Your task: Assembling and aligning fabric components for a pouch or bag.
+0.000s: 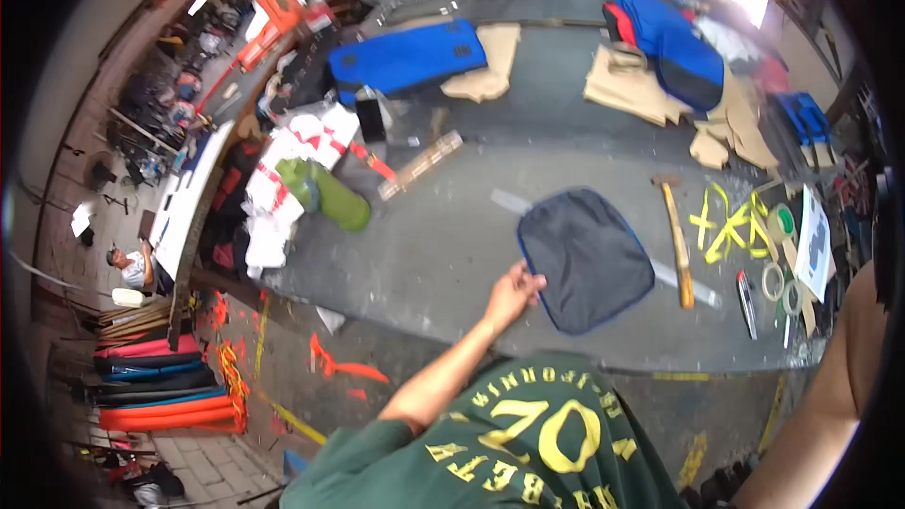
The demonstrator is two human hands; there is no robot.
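My left hand (514, 296) reaches the near left edge of a black fabric panel (589, 259), pinching its border. The panel has rounded corners and thin blue edging, and lies on the dark worktable (434, 245). A clear ruler (686, 282) runs partly beneath it, showing on both sides. Just right of the panel lies a hammer (679, 250) with a wooden handle. At the right edge a bare arm (801, 434) shows, but my right hand is out of sight.
Yellow strips (731, 226), a utility knife (746, 304) and tape rolls (773, 281) lie to the right. A green bottle (335, 200) and a phone (370, 120) are left. Blue bags (405, 57) and tan pattern pieces (627, 90) sit farther back. A person (137, 267) sits far left.
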